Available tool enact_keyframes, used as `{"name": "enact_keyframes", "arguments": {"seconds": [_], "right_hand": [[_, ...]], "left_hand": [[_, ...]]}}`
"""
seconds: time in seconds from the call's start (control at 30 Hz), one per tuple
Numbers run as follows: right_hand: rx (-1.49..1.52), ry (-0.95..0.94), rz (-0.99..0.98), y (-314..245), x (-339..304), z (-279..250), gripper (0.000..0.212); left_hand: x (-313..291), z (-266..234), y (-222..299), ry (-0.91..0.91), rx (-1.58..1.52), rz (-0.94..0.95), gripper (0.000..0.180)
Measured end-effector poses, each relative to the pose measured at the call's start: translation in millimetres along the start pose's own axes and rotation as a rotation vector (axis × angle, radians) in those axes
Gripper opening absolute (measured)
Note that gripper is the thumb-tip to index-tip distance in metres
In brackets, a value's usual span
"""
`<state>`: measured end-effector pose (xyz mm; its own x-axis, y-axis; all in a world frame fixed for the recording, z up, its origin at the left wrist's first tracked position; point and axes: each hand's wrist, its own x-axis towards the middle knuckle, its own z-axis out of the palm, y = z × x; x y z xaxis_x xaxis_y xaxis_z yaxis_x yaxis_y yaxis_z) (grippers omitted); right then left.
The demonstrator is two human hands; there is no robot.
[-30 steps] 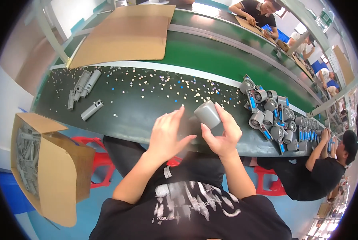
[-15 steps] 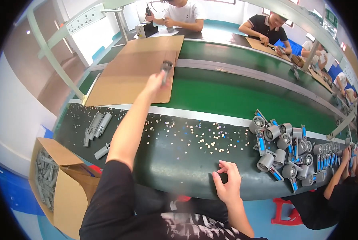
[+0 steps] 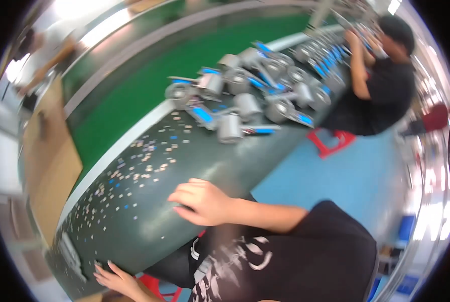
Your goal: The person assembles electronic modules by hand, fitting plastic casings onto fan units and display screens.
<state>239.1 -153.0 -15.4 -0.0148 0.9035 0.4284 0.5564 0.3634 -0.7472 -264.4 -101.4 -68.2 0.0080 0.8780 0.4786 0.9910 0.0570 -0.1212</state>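
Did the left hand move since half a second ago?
Yes: the left hand came back from over the cardboard sheet to the near side of the dark worktable.

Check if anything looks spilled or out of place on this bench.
Yes, small pale and blue bits lie strewn across the dark worktop, left of the jumbled grey parts. Scattered loose and unevenly, they look possibly spilled.

Two grips, the left grip (image 3: 118, 279) and the right grip (image 3: 205, 202); about twelve grey round-headed units (image 3: 247, 106) heaped towards twelve o'clock; a farther row (image 3: 330, 59) at one, too blurred to count. At least one slim grey part (image 3: 72, 251) at eight; dozens of small chips (image 3: 145, 157) near nine; one cardboard sheet (image 3: 54, 171) at nine; two red stools (image 3: 323, 150), at three and seven; at least two co-workers (image 3: 393, 83), at ten and two.
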Motion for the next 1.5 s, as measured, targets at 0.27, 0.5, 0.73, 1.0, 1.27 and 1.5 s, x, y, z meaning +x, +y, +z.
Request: {"name": "enact_keyframes", "arguments": {"seconds": [0.27, 0.5, 0.73, 1.0, 1.27, 1.5], "right_hand": [[-0.087, -0.080, -0.112, -3, -16, 0, 0.064], [-0.487, -0.035, -0.148, 18, -32, 11, 0.066], [-0.333, 0.115, -0.191, 13, -30, 4, 0.068], [0.122, 0.357, -0.253, 38, -36, 32, 0.053], [-0.300, 0.063, 0.092, 2, -30, -17, 0.029], [-0.529, 0.154, 0.331, 28, -30, -70, 0.039]], "left_hand": [[-16, -115, 265, -0.430, -1.169, 0.494, 0.050], [86, -180, 394, -0.207, -1.345, 0.741, 0.023], [124, -235, 771, -0.375, -1.278, 1.454, 0.074], [89, -204, 982, -0.431, -1.079, 1.445, 0.087], [159, -238, 859, -0.284, -0.961, 1.282, 0.069], [203, -198, 469, -0.332, -1.315, 0.723, 0.052]]}}
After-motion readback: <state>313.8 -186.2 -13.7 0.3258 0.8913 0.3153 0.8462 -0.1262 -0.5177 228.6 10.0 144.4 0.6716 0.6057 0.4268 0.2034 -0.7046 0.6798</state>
